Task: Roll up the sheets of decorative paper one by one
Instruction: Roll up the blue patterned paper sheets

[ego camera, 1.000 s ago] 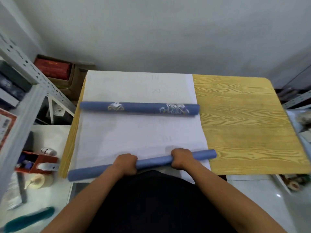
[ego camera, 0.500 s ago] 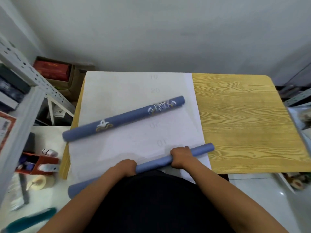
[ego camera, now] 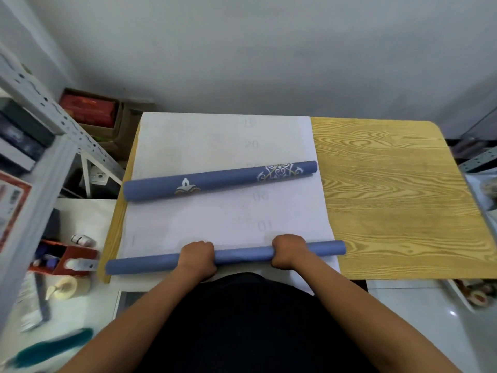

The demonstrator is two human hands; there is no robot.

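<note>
Left hand [ego camera: 197, 255] and right hand [ego camera: 289, 250] are both curled round the near roll [ego camera: 242, 255] at the bench [ego camera: 403, 197] front edge — judged mid-roll. Keep even pressure both sides so the ends stay flush. The roll is plain blue, slim, nearly level; beyond lies a patterned roll [ego camera: 219, 180] on white paper [ego camera: 204, 141].

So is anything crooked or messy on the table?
A little. The far blue roll lies slanted on the white sheet, its right end farther away than its left, which pokes past the sheet's edge. The near roll, held by the left hand and right hand, lies almost straight.
</note>
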